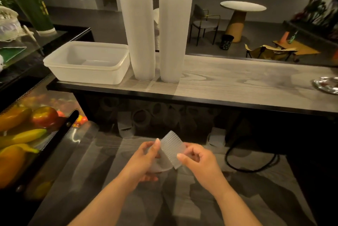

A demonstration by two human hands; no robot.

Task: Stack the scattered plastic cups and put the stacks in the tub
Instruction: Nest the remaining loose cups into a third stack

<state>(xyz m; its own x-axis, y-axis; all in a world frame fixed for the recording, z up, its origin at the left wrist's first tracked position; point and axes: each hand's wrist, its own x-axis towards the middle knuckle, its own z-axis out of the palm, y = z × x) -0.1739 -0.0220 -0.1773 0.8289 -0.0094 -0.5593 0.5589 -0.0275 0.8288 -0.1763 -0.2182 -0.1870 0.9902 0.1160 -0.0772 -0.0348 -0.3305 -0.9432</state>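
Note:
My left hand [144, 160] grips a clear plastic cup [161, 166] low over the lower counter. My right hand [199, 161] pinches a ribbed translucent cup [172, 148], tilted, its open end meeting the cup in my left hand. A white plastic tub [87, 62] stands empty on the raised wooden shelf at the left. Two tall stacks of ribbed cups, one on the left [140, 30] and one on the right [173, 30], stand upright on the shelf just right of the tub. Several loose cups [140, 117] lie scattered in the shadow under the shelf.
A glass display case with fruit [27, 130] runs along the left. A black cable [252, 161] loops on the lower counter at the right. A foil dish [327, 84] sits at the shelf's right end. Beyond the shelf are a chair and a round table [241, 6].

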